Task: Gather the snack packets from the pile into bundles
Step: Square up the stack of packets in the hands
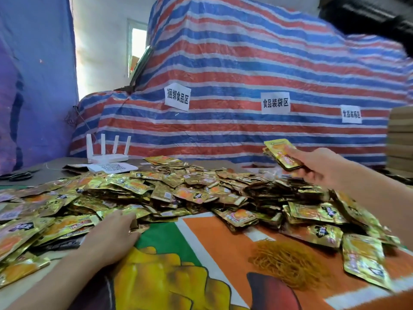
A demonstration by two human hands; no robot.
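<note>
**One stack begun, pile barely dented**

Right hand [312, 167] fingers are curled round a small stack [282, 154] of packets, held raised above the pile [178, 189] at its right side. Left hand [111, 233] fingers are laid flat on packets at the near edge. No tied bundles are seen; rubber bands [290, 265] lie heaped on the desk [201, 240]. Most gathering is judged left.

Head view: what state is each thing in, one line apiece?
pile: loose, unbundled packets.
right hand: grips a small stack of packets, raised above pile.
left hand: rests on packets at pile's near edge.
rubber bands: loose heap, untouched.
router: antennas upright.
</note>
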